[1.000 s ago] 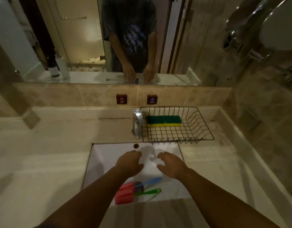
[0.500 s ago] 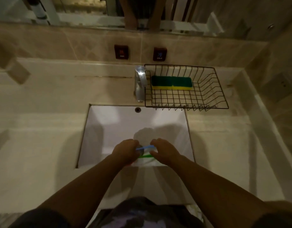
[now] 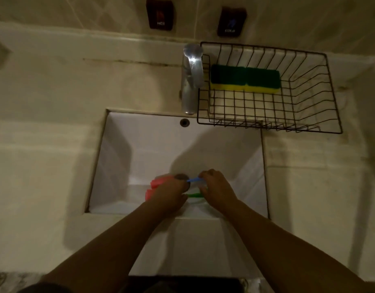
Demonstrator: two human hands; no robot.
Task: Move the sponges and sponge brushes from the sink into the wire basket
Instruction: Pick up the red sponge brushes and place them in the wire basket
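Beige stone runs across the whole counter [image 3: 45, 166], streaked and dim under weak light, and rises into a low ledge and a tiled wall behind. Two dark square switch plates sit on that wall, one marked HOT [image 3: 160, 14] in red and one marked COLD [image 3: 231, 22] in blue. A white rectangular sink [image 3: 144, 149] is set into the counter, its overflow hole [image 3: 184, 122] in the back wall just below the chrome tap [image 3: 191, 79].

Just right of the tap, on the counter behind the sink's right corner, stands a black wire basket [image 3: 309, 115]. Two green-and-yellow sponges [image 3: 245, 80] lie side by side along its back half, touching; the front half of its grid is bare.

Both forearms reach down into the basin. The left hand [image 3: 169, 195] covers the pink sponge heads [image 3: 159, 182] of two sponge brushes on the sink floor — its fingers curl over them, though I cannot tell whether they actually grip. The right hand [image 3: 216, 190] is bent around the blue handle [image 3: 194, 179], fingertips pinching it, with the green handle [image 3: 194, 195] lying just under the palm. The drain [image 3: 181, 177] peeks out between the hands.
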